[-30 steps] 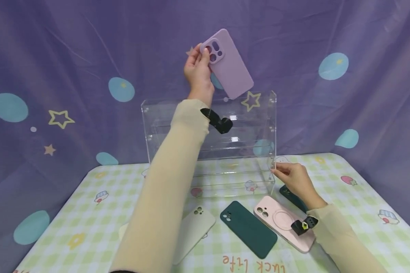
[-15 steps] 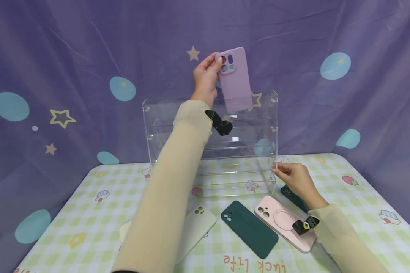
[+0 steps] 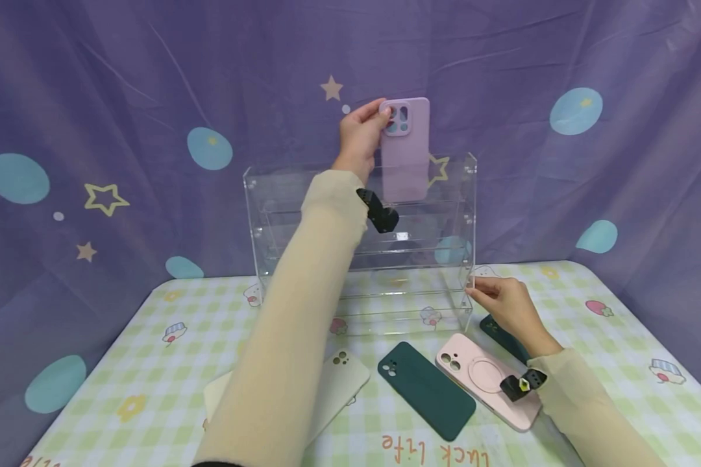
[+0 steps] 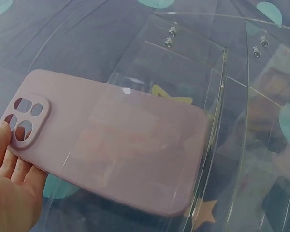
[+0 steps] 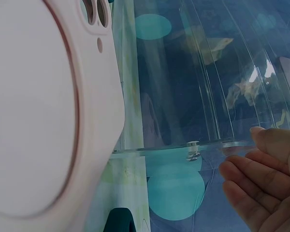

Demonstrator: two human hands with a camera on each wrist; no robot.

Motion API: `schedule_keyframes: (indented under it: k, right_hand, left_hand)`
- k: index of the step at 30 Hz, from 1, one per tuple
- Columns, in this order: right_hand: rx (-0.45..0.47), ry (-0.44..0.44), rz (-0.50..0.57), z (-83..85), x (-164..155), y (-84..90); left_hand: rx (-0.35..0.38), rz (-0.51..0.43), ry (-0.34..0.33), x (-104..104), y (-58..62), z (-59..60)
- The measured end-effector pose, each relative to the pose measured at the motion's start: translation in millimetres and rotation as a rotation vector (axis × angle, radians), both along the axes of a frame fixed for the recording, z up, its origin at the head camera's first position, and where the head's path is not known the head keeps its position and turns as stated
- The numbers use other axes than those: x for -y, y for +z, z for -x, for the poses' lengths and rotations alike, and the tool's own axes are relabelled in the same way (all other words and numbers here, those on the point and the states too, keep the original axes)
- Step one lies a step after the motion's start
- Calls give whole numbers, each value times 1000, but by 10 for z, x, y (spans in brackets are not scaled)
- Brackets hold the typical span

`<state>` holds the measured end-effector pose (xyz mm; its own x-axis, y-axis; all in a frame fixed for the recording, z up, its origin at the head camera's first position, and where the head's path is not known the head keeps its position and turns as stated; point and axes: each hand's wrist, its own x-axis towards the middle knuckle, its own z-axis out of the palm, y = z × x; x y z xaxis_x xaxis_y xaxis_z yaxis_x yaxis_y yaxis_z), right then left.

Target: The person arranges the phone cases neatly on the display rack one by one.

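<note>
Now swung upright, the lilac phone case (image 3: 405,149), pinched at its camera end by my left hand (image 3: 359,137), enters the clear acrylic rack's (image 3: 362,246) top tier while my right hand (image 3: 505,306), fingers relaxed, steadies the rack's corner; next comes, I judge, lowering it square.

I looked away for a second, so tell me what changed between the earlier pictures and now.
The left hand swung the lilac case from tilted to upright and lowered it, its lower end now behind the clear rack's top tier. The right hand stayed at the rack's corner; the cases on the table did not move.
</note>
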<state>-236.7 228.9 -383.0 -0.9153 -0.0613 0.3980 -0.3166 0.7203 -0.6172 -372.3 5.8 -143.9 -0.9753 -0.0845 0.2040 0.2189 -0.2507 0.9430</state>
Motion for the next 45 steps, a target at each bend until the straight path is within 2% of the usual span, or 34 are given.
schedule_keyframes:
  k: [5, 17, 22, 25, 29, 34, 37, 42, 45]
  right_hand:
    - [0, 9, -1, -6, 3, 1]
    - [-2, 9, -17, 48, -30, -16]
    - [12, 8, -20, 68, -50, -22]
    - [6, 11, -20, 87, -59, -17]
    - [5, 10, -23, 100, -60, -13]
    - [20, 9, -23, 87, -60, -5]
    - [28, 7, -25, 74, -70, 10]
    - [22, 2, -23, 77, -94, 25]
    - [21, 8, -18, 82, -92, 20]
  left_hand:
    - [48, -8, 16, 42, -2, 8]
    - [56, 58, -25, 184, -16, -44]
    - [46, -23, -64, 339, 8, -95]
    - [67, -84, -79, 472, 32, -181]
    - [63, -115, -82, 711, 6, -306]
    - [39, -72, -106, 1073, -91, -491]
    - [9, -21, -114, 1289, -199, -618]
    - [-38, 23, -123, 1577, -434, -843]
    - [-35, 98, -140, 1709, -604, -974]
